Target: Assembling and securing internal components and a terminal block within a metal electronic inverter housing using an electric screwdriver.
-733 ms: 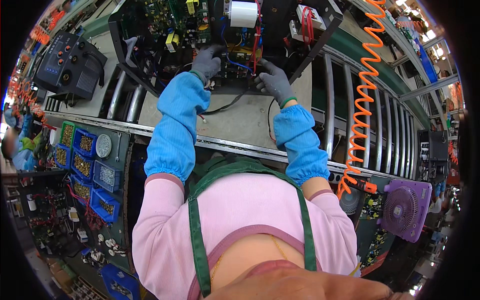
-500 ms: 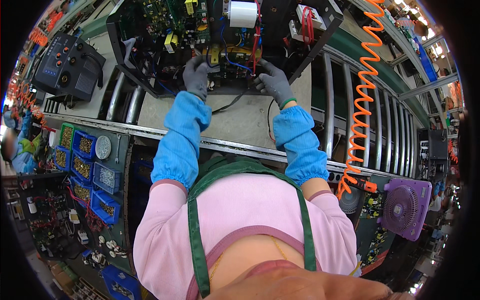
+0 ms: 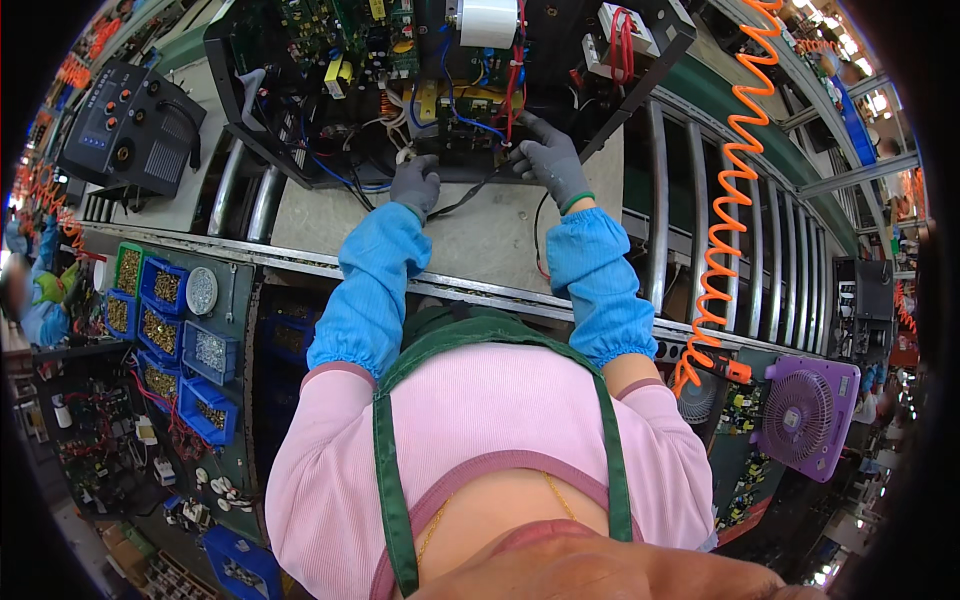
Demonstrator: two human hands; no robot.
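An open black metal machine housing (image 3: 668, 75) stands at the far side of the bench, full of green circuit boards (image 3: 345, 30), coloured wires and a white cylindrical part (image 3: 488, 22). My left hand (image 3: 415, 186), in a grey glove, is closed at the near edge of the housing. Its fingertips pinch a small white wire connector (image 3: 403, 156) at the end of white wires. On the other side, my gloved right hand (image 3: 552, 163) has its fingers apart, close beside the red wires (image 3: 515, 75) and the front of a board. A black cable (image 3: 465, 197) lies between the hands.
Metal rollers (image 3: 690, 210) run along the right, with an orange coiled hose (image 3: 722, 200) hanging over them. A finished black machine (image 3: 128, 130) stands at left. Blue bins (image 3: 160, 335) of small hardware are at lower left. A purple fan (image 3: 806, 418) is at lower right.
My left hand has drawn back toward me out of the housing, and white wires now show at its fingertips. My right hand has stayed nearly in place.
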